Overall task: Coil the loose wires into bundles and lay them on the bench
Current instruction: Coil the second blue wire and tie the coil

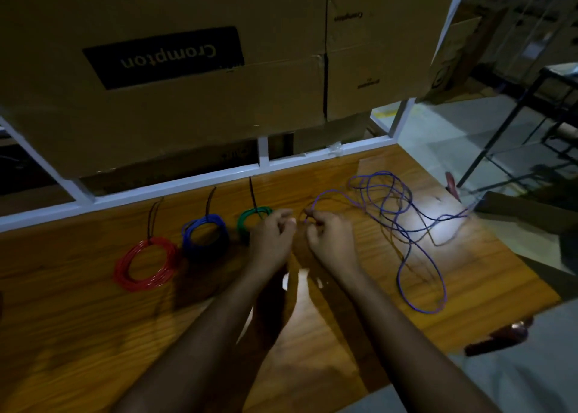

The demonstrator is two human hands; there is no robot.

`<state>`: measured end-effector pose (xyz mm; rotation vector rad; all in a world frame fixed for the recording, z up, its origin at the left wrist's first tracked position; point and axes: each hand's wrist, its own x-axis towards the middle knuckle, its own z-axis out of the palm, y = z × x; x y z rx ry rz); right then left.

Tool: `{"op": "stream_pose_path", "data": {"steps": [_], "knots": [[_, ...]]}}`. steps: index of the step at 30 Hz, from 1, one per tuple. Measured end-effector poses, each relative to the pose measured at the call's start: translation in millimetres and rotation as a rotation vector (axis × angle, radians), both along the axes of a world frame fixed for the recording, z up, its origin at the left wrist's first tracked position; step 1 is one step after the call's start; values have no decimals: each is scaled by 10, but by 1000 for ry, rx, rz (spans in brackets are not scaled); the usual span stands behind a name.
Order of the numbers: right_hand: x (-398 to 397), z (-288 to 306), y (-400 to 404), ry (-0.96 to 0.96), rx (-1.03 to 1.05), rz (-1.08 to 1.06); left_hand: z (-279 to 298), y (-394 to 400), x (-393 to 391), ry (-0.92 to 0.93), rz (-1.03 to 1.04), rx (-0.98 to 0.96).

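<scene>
Three coiled bundles lie in a row on the wooden bench near its far edge: a red bundle leftmost, a blue bundle next, then a green bundle, each with a dark tie sticking up toward the far edge. A loose purple wire sprawls in tangled loops toward the bench's right edge, uncoiled.

Far left, the large cardboard box in front of me carries a black label reading "Crompton", upside down. The box to its right repeats "Crompton", small, upside down.
</scene>
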<state>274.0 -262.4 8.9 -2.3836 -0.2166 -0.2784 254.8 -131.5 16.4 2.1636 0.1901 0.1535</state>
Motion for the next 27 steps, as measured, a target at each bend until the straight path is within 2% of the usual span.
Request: {"op": "stream_pose_path", "data": {"steps": [4, 7, 11, 15, 18, 22, 27], "knots": [[-633, 86, 366, -82, 8, -10, 22, 178, -218, 85, 24, -267], [-1051, 112, 607, -66, -4, -48, 114, 351, -548, 178, -21, -455], [-1604, 67, 942, -102, 28, -103, 198, 706, -1088, 197, -185, -533], [-2201, 35, 1270, -138, 159, -155, 167, 1082, -1529, 189, -319, -479], [-2490, 64, 1351, -240, 235, -254, 171, 1272, -1743, 176, -399, -398], [-2533, 85, 1265, -206, 149, -269, 324, 1438, -1972, 63, -554, -194], [-2302, 121, 1122, -170, 14, -172, 628, 1468, -2133, 50, -603, -256]]}}
